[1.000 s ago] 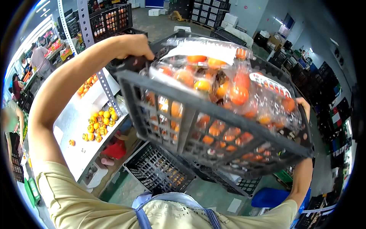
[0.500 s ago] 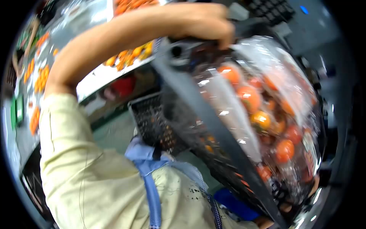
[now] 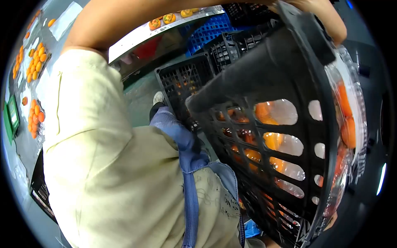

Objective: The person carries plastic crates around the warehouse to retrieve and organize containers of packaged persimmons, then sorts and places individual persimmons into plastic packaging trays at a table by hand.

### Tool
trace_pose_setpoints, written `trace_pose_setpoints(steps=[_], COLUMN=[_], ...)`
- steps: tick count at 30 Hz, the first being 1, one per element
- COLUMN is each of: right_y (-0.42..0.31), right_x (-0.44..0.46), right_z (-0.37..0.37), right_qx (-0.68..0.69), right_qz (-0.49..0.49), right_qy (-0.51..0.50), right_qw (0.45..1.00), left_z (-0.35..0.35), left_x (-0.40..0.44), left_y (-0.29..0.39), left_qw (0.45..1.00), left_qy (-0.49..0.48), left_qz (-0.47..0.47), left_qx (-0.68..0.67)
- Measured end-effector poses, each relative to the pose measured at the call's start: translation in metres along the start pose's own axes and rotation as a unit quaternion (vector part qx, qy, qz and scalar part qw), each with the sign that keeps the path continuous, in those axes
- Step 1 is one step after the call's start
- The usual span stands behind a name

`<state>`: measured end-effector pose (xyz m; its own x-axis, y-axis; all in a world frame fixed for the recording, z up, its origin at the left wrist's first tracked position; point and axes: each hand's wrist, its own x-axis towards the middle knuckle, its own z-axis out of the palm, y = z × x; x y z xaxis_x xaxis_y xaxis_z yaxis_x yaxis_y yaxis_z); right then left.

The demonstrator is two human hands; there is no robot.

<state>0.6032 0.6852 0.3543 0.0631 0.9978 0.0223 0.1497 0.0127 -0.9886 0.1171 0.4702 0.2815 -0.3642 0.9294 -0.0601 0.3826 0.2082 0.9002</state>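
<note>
A black slatted crate [image 3: 285, 136], tilted on its side in this view, fills the right half. Orange-red fruit in clear plastic packs [image 3: 349, 128] shows through its slots and at its open top. My left hand [image 3: 326, 18] is wrapped round the crate's upper end, its fingers partly hidden by the rim. Low on the crate's far side, a small part of my right hand [image 3: 331, 222] shows against the edge; most of it is hidden behind the crate.
An empty-looking black crate [image 3: 186, 80] stands on the floor beside a blue crate [image 3: 209, 33]. A metal table edge [image 3: 136, 37] bears orange fruit [image 3: 169, 18]. More fruit [image 3: 37, 62] lies on a table at the far left, near a green tray [image 3: 12, 118].
The view has swung round and the held crate appears steeper, its slatted side now facing the camera. Both hands have stayed at the crate's ends.
</note>
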Motion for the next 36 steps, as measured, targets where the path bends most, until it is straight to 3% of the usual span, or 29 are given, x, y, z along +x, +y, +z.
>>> trace_pose_setpoints(steps=[9, 14, 15, 17, 18, 19, 20, 22, 23, 24, 25, 28, 29, 35, 36], right_y=[0.040, 0.081, 0.089, 0.104, 0.116, 0.124, 0.126, 0.154, 0.155, 0.150, 0.157, 0.210, 0.220, 0.278, 0.294], right_x=[-0.036, -0.045, -0.051, -0.070, -0.067, -0.070, -0.074, -0.032, -0.005, -0.010, -0.002, 0.020, 0.030, -0.020, -0.023], right_z=[-0.053, -0.057, -0.055, -0.047, -0.045, -0.037, -0.024, -0.062, -0.094, -0.083, -0.084, -0.107, -0.116, -0.053, -0.054], right_qx=[0.032, 0.059, 0.063, 0.077, 0.059, 0.041, 0.040, -0.044, -0.092, -0.092, -0.101, -0.057, -0.088, -0.079, -0.109], right_qz=[0.053, 0.150, 0.169, 0.202, 0.183, 0.162, 0.202, 0.142, 0.111, 0.144, 0.123, 0.209, 0.199, 0.247, 0.215], right_qy=[-0.034, -0.072, -0.075, -0.115, -0.147, -0.179, -0.207, -0.164, -0.155, -0.134, -0.178, -0.131, -0.177, -0.082, -0.072], right_qw=[0.998, 0.984, 0.981, 0.970, 0.970, 0.970, 0.956, 0.975, 0.977, 0.976, 0.971, 0.967, 0.960, 0.962, 0.968], left_z=[0.031, 0.051, 0.051, 0.057, 0.061, 0.061, 0.055, 0.047, 0.102, 0.113, 0.126, 0.159, 0.171, 0.161, 0.160], left_x=[-0.092, -0.111, -0.111, -0.121, -0.122, -0.124, -0.123, -0.115, -0.087, -0.076, -0.064, -0.034, -0.023, 0.021, 0.031], left_y=[0.010, -0.009, -0.031, -0.080, -0.086, -0.094, -0.099, -0.137, -0.065, -0.057, -0.053, -0.061, -0.061, -0.131, -0.135], left_qw=[0.995, 0.970, 0.976, 0.988, 0.991, 0.990, 0.985, 0.986, 0.986, 0.985, 0.982, 0.969, 0.970, 0.974, 0.972], left_qy=[0.063, 0.095, 0.117, 0.112, 0.083, 0.068, 0.033, 0.047, 0.053, 0.023, 0.020, -0.001, 0.002, -0.016, -0.020], left_qz=[-0.068, -0.162, -0.047, -0.016, -0.106, -0.121, -0.167, -0.141, -0.141, -0.137, -0.129, -0.124, -0.116, -0.084, -0.080], left_qx=[0.045, 0.152, 0.179, 0.107, 0.011, 0.021, -0.011, 0.072, 0.075, 0.103, 0.139, 0.215, 0.212, 0.211, 0.222])
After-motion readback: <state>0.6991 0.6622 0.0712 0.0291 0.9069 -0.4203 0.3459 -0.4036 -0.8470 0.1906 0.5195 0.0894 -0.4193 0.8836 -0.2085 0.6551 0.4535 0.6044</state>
